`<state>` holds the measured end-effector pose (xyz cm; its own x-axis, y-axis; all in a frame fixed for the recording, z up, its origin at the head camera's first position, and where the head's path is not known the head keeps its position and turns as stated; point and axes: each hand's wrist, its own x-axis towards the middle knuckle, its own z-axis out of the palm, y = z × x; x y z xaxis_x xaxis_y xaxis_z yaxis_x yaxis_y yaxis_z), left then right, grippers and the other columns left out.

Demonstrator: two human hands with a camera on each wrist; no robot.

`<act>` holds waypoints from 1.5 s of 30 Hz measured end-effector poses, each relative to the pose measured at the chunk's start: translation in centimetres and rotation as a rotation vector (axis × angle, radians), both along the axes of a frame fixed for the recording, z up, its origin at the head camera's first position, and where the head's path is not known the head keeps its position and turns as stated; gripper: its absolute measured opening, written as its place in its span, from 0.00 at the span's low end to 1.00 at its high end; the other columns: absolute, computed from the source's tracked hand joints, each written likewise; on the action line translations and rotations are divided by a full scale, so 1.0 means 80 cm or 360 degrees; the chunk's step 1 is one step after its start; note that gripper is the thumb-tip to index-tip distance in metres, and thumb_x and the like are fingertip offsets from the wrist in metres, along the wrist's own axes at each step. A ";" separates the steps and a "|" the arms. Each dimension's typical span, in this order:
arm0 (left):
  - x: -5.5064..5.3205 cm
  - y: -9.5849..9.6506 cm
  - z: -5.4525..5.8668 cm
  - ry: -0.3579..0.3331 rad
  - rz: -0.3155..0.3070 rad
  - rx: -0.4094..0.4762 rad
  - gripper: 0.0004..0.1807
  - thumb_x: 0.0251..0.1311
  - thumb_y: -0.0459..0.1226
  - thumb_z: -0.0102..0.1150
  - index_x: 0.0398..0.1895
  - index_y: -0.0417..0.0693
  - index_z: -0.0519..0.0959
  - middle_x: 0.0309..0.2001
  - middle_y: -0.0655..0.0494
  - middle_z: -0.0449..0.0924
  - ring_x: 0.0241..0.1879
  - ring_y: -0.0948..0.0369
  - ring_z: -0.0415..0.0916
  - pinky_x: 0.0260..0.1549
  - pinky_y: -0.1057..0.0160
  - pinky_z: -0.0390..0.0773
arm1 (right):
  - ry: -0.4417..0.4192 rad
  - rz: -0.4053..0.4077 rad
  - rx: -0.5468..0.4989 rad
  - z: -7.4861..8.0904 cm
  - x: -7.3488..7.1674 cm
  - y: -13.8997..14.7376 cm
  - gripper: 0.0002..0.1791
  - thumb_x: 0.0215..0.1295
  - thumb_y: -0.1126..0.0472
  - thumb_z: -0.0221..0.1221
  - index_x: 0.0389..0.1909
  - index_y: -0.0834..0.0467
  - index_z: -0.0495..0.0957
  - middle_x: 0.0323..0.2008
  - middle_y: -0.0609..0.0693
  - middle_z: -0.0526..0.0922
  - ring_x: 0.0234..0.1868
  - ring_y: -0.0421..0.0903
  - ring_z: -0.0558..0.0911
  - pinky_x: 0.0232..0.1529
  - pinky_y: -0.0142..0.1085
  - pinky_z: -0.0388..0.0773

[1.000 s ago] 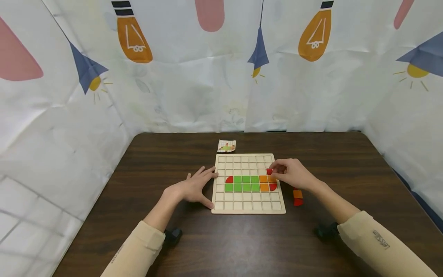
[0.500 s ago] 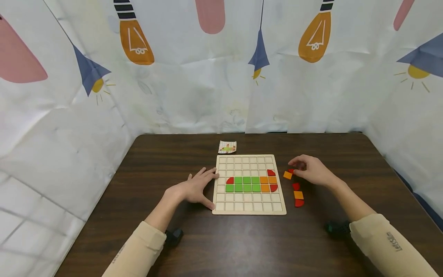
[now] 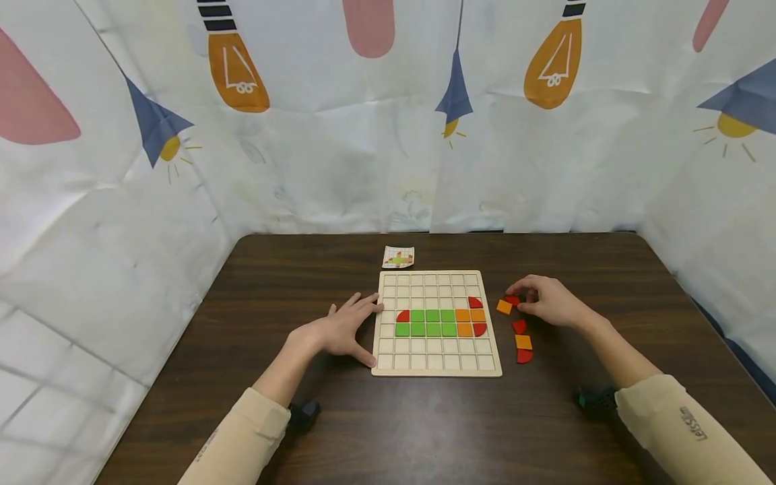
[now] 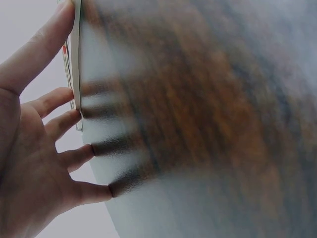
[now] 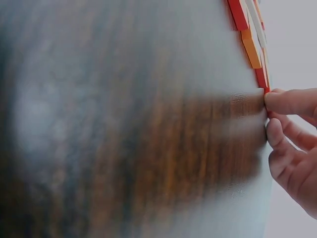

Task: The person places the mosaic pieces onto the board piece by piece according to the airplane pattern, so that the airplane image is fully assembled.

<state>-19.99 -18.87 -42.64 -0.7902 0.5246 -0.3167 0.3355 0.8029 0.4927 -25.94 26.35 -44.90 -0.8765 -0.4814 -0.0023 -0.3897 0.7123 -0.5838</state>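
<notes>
A pale wooden grid board [image 3: 418, 350] lies on the table. Green square tiles [image 3: 433, 322], orange square tiles [image 3: 463, 322] and red quarter-round tiles [image 3: 475, 302] sit in its cells. My left hand [image 3: 336, 330] spreads straight fingers along the board's left edge; thumb and fingertips touch the rim, as the left wrist view [image 4: 44, 148] also shows. Right of the board, my right hand [image 3: 548, 301] pinches a red quarter-round tile [image 3: 512, 300] lying on the table, between thumb and fingertips. The fingers partly cover this tile. Beside it lies a loose orange square tile [image 3: 504, 307].
Closer to me at the right lie a red tile [image 3: 519, 327], an orange square tile [image 3: 523, 342] and another red quarter-round tile [image 3: 524, 356]. A small pattern card [image 3: 398, 257] lies behind the board. A printed curtain [image 3: 339, 168] hangs along the back of the dark table [image 3: 424, 431].
My right hand has left an orange square tile on the board and moved right to the red tile on the table. The left hand has stayed at the board's edge.
</notes>
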 end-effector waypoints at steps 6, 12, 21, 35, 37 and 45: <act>0.001 0.001 0.002 0.0008 -0.0001 0.0006 0.56 0.50 0.54 0.80 0.80 0.49 0.60 0.83 0.51 0.40 0.80 0.43 0.30 0.67 0.24 0.37 | 0.0022 -0.0023 0.0036 0.000 0.001 -0.001 0.18 0.65 0.66 0.69 0.55 0.63 0.82 0.41 0.52 0.80 0.32 0.46 0.73 0.32 0.40 0.72; 0.001 0.000 0.001 0.0004 -0.0005 0.0006 0.56 0.50 0.54 0.80 0.79 0.49 0.61 0.83 0.51 0.40 0.80 0.43 0.30 0.67 0.23 0.37 | 0.0020 -0.0028 0.0064 0.003 0.003 -0.002 0.20 0.65 0.63 0.69 0.57 0.64 0.80 0.38 0.51 0.78 0.31 0.46 0.73 0.32 0.39 0.72; 0.001 0.001 0.002 0.0001 0.0005 -0.0001 0.56 0.50 0.53 0.80 0.80 0.49 0.60 0.83 0.51 0.41 0.80 0.43 0.30 0.67 0.24 0.37 | -0.0007 -0.0022 0.0110 0.009 0.001 0.001 0.14 0.66 0.69 0.66 0.52 0.65 0.84 0.38 0.50 0.81 0.33 0.46 0.74 0.35 0.40 0.74; 0.000 0.000 0.003 0.0024 -0.0014 -0.0009 0.56 0.50 0.54 0.80 0.79 0.48 0.61 0.83 0.50 0.40 0.80 0.42 0.31 0.66 0.23 0.38 | -0.0058 -0.0096 0.0119 0.010 0.002 0.004 0.11 0.66 0.66 0.68 0.48 0.65 0.85 0.33 0.47 0.81 0.33 0.46 0.76 0.37 0.41 0.77; 0.001 0.000 0.002 0.0020 -0.0013 -0.0008 0.56 0.50 0.54 0.80 0.79 0.48 0.60 0.83 0.50 0.40 0.80 0.42 0.30 0.66 0.23 0.38 | -0.0055 -0.0097 0.0122 0.010 0.003 0.005 0.11 0.66 0.65 0.68 0.47 0.65 0.85 0.33 0.47 0.81 0.33 0.46 0.76 0.37 0.41 0.77; 0.001 0.000 0.003 0.0018 -0.0011 -0.0008 0.56 0.50 0.54 0.80 0.79 0.48 0.60 0.83 0.50 0.40 0.80 0.42 0.31 0.66 0.23 0.38 | -0.0036 -0.0105 0.0115 0.012 0.005 0.005 0.11 0.66 0.62 0.69 0.45 0.64 0.84 0.33 0.47 0.82 0.33 0.45 0.77 0.37 0.41 0.77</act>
